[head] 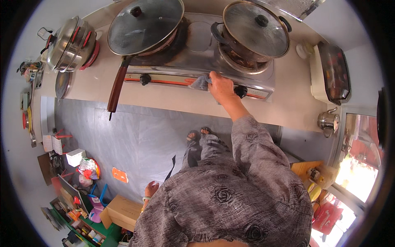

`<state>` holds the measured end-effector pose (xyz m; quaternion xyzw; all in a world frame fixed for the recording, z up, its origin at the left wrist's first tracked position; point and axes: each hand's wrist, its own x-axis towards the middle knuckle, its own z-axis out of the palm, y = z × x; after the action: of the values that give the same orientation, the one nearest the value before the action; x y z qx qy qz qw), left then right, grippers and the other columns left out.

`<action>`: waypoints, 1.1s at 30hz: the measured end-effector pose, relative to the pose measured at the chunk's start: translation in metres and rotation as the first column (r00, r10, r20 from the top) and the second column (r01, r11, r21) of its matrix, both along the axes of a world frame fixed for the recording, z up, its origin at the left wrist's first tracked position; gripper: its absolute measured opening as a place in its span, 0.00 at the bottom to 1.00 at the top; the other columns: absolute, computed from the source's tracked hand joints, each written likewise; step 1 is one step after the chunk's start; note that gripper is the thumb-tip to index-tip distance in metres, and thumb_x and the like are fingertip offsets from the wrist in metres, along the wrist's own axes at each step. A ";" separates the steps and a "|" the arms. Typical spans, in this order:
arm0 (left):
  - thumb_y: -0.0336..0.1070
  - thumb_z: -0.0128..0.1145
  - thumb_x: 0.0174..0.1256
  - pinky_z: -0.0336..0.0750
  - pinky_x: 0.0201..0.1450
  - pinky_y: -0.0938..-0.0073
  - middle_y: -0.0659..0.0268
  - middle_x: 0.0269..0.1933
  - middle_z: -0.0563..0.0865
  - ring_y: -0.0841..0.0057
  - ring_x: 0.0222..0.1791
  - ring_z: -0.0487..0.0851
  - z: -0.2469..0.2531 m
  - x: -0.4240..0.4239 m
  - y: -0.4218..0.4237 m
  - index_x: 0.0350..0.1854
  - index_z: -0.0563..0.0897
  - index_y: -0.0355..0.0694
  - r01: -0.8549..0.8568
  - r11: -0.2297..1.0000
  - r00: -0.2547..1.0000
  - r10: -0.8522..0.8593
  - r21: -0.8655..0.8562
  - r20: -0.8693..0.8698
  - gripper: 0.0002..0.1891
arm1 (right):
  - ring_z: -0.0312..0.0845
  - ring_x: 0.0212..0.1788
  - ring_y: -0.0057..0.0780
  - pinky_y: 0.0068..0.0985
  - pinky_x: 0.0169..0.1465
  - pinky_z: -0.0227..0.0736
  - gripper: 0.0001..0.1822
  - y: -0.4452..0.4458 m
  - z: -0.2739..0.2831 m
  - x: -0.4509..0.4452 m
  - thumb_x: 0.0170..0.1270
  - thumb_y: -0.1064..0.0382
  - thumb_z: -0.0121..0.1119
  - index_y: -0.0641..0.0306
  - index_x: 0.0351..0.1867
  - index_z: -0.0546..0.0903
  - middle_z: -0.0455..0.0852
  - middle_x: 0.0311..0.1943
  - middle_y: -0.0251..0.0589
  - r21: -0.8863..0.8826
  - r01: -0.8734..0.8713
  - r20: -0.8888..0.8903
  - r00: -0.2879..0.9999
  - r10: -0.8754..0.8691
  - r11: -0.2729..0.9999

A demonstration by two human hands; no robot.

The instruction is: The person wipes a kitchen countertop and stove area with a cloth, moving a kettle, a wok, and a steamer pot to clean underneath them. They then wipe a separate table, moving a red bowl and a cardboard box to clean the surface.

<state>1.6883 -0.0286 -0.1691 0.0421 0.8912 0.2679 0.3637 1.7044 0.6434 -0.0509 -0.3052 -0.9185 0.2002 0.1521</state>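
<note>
My right hand (221, 86) grips a grey cloth (200, 82) against the front panel of a two-burner gas stove (199, 68). The cloth lies on the panel's orange stripe, between the left black knob (145, 79) and the right black knob (241, 91), closer to the right one. My left hand (151, 189) hangs low at my side, a bracelet on its wrist, and no object shows in it. On the left burner sits a wok with a glass lid (146, 26), its wooden handle (118, 86) jutting over the counter edge. A lidded pot (256, 31) stands on the right burner.
A stainless steel steamer pot (71, 46) stands left on the counter (172, 98). At the right are a lidded container (331, 72) and a metal kettle (328, 121). Behind me on the left are a cardboard box (123, 210), a rubbish bin (89, 169) and a green shelf (101, 230).
</note>
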 end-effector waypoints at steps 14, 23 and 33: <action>0.44 0.62 0.57 0.78 0.42 0.71 0.56 0.37 0.87 0.70 0.38 0.86 -0.036 0.054 -0.032 0.52 0.79 0.36 -0.102 0.995 0.993 0.102 -0.003 0.059 0.22 | 0.82 0.34 0.52 0.45 0.37 0.75 0.14 0.014 0.019 0.019 0.53 0.60 0.60 0.59 0.40 0.74 0.84 0.27 0.52 -0.022 0.136 0.228 0.965 -0.128 0.990; 0.45 0.65 0.57 0.78 0.41 0.72 0.56 0.38 0.88 0.70 0.37 0.86 -0.051 0.028 -0.051 0.51 0.80 0.37 0.015 0.999 1.000 -0.015 0.039 -0.001 0.22 | 0.81 0.35 0.54 0.46 0.39 0.74 0.14 -0.038 -0.035 0.003 0.56 0.62 0.56 0.59 0.44 0.75 0.84 0.33 0.52 -0.150 -0.022 -0.028 0.999 0.018 0.988; 0.46 0.65 0.58 0.79 0.40 0.73 0.56 0.35 0.88 0.73 0.34 0.87 -0.026 -0.006 0.011 0.50 0.79 0.33 0.089 0.995 0.996 -0.089 -0.049 -0.005 0.24 | 0.80 0.43 0.54 0.40 0.46 0.74 0.16 -0.034 -0.010 0.158 0.59 0.56 0.60 0.63 0.45 0.76 0.84 0.38 0.55 -0.369 0.345 0.076 0.936 -0.342 0.863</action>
<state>1.6819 -0.0176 -0.1956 0.0739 0.8960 0.2296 0.3729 1.8621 0.6096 -0.0604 -0.4881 -0.7944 0.3410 0.1202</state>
